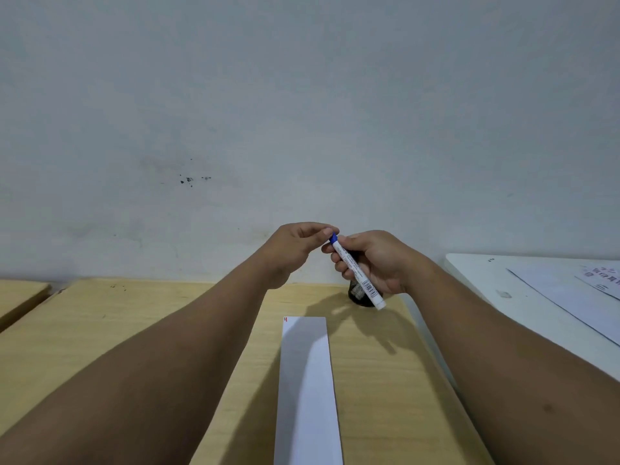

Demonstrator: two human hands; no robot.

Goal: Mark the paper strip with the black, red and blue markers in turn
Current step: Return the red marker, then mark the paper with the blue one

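Observation:
My right hand (375, 260) grips the white barrel of the blue marker (358, 273), held tilted above the table with its blue end up. My left hand (295, 246) pinches that blue end between thumb and fingertips; whether it is the cap or the tip is hidden. The long white paper strip (307, 391) lies flat on the wooden table (134, 317) below both hands, running toward me. Small red and dark marks (286, 319) sit at its far left corner. The black and red markers are not visible.
A black mesh holder (360, 295) stands on the table just behind the marker, mostly hidden by my right hand. A white table (486, 280) with printed sheets (577, 297) adjoins on the right. A grey wall (302, 112) rises behind. Another wooden surface (20, 297) lies at far left.

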